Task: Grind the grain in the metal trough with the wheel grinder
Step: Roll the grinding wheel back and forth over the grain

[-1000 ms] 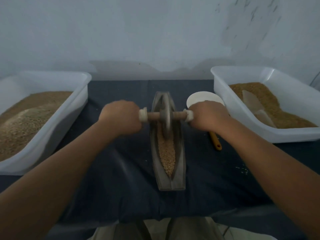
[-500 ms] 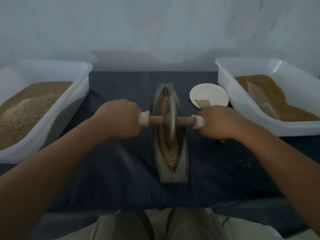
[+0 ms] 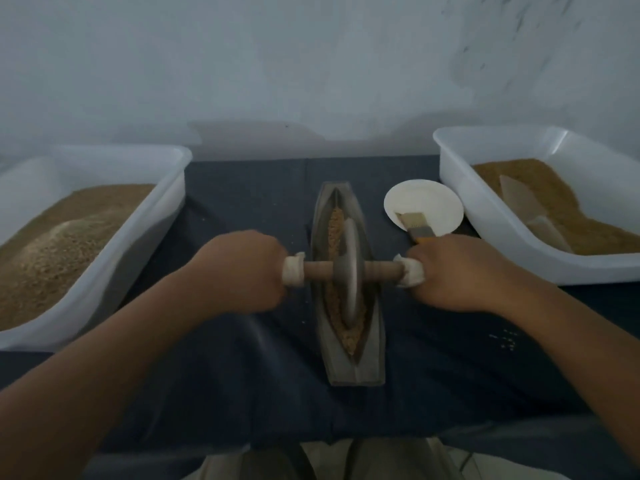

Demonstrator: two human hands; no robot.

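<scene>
Fingers: left hand [image 3: 242, 271] and right hand [image 3: 457, 271] each curled tight round a handle end.
Tool: wheel grinder [image 3: 349, 271] upright mid-trough [image 3: 374, 368], on grain [image 3: 350, 336].
Right of trough: plate [image 3: 422, 197], brush [image 3: 415, 225] on it.
Flanks: left tub [image 3: 149, 237], right tub [image 3: 485, 216], both part-filled.

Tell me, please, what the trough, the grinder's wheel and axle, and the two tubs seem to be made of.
Trough: dull grey metal, matte, perhaps cast iron.
Wheel: the same grey, likely metal; motion blur hides its finish.
Axle: smooth brown rod, apparently wood, its ends wrapped in whitish cloth or tape.
Left tub and right tub: glossy translucent white plastic; the walls let light through.
</scene>
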